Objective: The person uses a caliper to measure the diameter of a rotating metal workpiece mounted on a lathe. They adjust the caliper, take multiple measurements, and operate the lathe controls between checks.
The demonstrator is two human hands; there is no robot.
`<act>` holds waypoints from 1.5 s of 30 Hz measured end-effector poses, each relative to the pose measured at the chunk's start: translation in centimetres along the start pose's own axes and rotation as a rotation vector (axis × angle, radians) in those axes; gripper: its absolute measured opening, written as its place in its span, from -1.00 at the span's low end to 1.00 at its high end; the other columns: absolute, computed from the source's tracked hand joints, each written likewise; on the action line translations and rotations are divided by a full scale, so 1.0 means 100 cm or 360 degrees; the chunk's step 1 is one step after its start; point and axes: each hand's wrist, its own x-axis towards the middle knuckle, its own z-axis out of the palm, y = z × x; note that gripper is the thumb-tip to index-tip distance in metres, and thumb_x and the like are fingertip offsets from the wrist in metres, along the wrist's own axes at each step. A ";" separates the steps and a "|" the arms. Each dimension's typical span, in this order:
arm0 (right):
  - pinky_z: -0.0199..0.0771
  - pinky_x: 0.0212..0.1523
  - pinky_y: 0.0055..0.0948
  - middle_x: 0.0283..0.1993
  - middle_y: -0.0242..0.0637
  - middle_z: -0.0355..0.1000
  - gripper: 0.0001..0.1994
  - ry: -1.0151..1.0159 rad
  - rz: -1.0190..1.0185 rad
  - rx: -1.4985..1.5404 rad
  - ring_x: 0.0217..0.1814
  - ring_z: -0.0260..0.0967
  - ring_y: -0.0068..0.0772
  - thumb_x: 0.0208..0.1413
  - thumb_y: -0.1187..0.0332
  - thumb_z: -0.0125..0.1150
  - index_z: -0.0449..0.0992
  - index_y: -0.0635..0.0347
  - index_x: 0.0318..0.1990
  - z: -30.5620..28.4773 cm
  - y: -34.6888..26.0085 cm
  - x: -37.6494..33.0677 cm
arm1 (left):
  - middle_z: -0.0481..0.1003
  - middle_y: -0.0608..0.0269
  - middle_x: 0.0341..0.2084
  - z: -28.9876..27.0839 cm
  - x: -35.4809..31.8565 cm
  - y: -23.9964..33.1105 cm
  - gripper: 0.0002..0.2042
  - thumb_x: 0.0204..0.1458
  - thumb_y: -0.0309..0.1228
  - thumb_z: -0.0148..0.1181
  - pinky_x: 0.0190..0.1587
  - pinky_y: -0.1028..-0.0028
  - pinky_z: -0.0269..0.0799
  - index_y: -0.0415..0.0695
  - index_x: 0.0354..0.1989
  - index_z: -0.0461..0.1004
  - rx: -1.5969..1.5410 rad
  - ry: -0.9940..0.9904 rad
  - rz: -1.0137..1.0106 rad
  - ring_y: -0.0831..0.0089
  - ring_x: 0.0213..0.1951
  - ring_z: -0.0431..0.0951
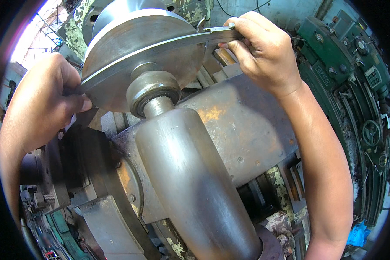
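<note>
A large steel caliper (160, 45), seen mostly as a long flat beam, lies across the face of a round metal disc (136, 32). My left hand (47, 97) pinches the beam's left end beside the disc's edge. At the other end, my right hand (262, 50) grips the caliper near a small screw, thumb below and fingers above. A small hooked jaw stands up just left of my right fingers. In front of the disc, a round metal centre (154, 92) meets the thick steel cylinder (190, 177). My palms hide parts of both caliper ends.
Under the cylinder is a flat, rust-stained metal plate (242, 125) on the machine. Dark machine parts with a large bolt (41, 199) stand at lower left. A green machine with handwheels (370, 132) stands at right, with a blue plastic bag (358, 235) below it.
</note>
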 end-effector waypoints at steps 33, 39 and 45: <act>0.52 -0.25 -0.21 -0.32 -0.12 0.46 -0.75 -0.0205 0.0043 0.0082 -0.29 0.47 -0.03 -0.08 0.47 0.37 0.54 0.26 -0.19 -0.026 -0.001 0.011 | 0.48 0.07 -0.70 -0.017 -0.010 0.003 -0.92 -0.02 -0.57 0.35 -0.46 0.39 0.43 -0.34 -0.42 0.63 0.0094 -0.0204 0.0052 0.36 -0.62 0.55; 0.45 -0.36 -0.44 -0.49 -0.22 0.43 -0.78 -0.0694 0.0188 0.0272 -0.48 0.36 -0.44 -0.22 0.64 0.38 0.49 0.42 -0.35 -0.068 -0.016 0.051 | 0.44 0.18 -0.74 -0.033 -0.006 -0.010 -0.88 -0.05 -0.55 0.39 -0.52 0.42 0.37 -0.36 -0.50 0.58 -0.0196 -0.0419 -0.0021 0.45 -0.66 0.50; 0.37 -0.39 -0.53 -0.55 -0.31 0.34 -0.72 -0.0992 0.0463 0.0451 -0.46 0.31 -0.60 -0.32 0.62 0.44 0.47 0.40 -0.39 -0.102 -0.042 0.076 | 0.46 0.21 -0.72 -0.041 0.000 -0.032 -0.80 -0.15 -0.50 0.48 -0.56 0.53 0.35 -0.32 -0.55 0.53 -0.0319 -0.0261 0.0318 0.54 -0.63 0.51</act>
